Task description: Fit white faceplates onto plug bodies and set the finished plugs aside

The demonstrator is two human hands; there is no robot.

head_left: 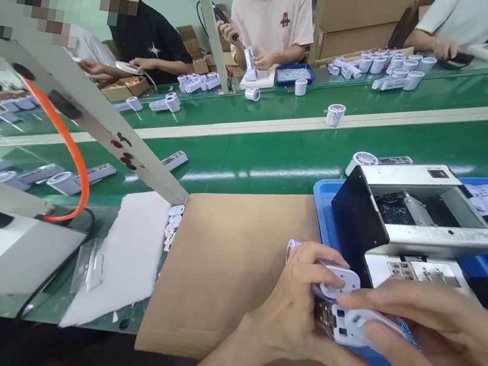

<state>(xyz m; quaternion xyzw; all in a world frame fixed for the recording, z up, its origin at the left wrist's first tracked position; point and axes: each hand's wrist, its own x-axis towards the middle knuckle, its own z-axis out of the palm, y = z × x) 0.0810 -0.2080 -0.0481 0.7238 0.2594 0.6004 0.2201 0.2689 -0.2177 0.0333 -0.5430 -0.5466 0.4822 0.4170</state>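
Cardboard sheet point(222, 265) by blue tray point(324, 201); orange cable point(69, 151); co-workers across green belt point(276, 151).

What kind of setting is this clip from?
Likely a factory assembly line: a long green conveyor belt carries small white parts, other workers sit along it, and both hands hold a white device.

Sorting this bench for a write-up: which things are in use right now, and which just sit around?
In use: left hand and right hand holding the white plastic part.

Lying about: metal machine, blue tray, cardboard sheet, orange cable, white foam sheet.
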